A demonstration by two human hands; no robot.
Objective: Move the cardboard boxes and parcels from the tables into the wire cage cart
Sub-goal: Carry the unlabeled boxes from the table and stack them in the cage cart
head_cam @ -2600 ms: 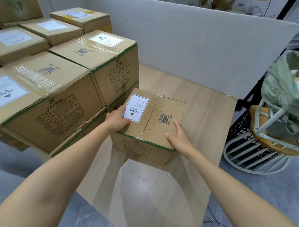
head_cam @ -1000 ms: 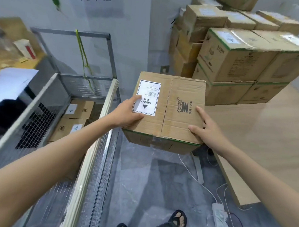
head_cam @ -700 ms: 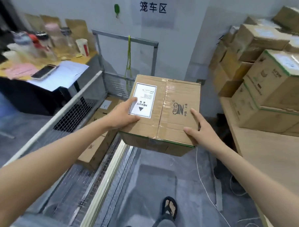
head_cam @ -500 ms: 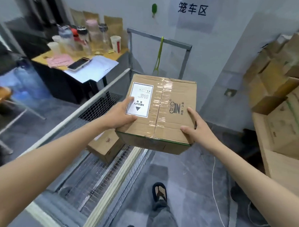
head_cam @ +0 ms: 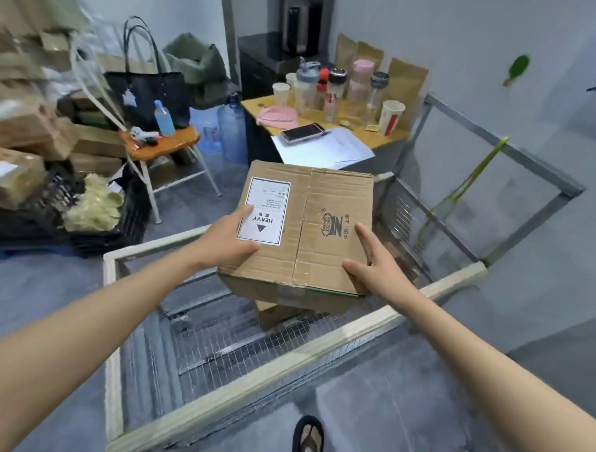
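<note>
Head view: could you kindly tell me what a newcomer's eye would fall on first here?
First, the cardboard box with its white HEAVY label, centre frame, held by the left hand and right hand above the wire cage cart. Behind it, a yellow desk crowded with bottles and a phone stands out.

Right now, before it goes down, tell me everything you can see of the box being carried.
The cardboard box is brown corrugated card, creased, its top flaps closed along a middle seam. A white label reading HEAVY sits top left, a printed logo right. It hangs roughly level over the wire cage cart, above another box inside. The left hand and right hand hold its near corners.
</note>
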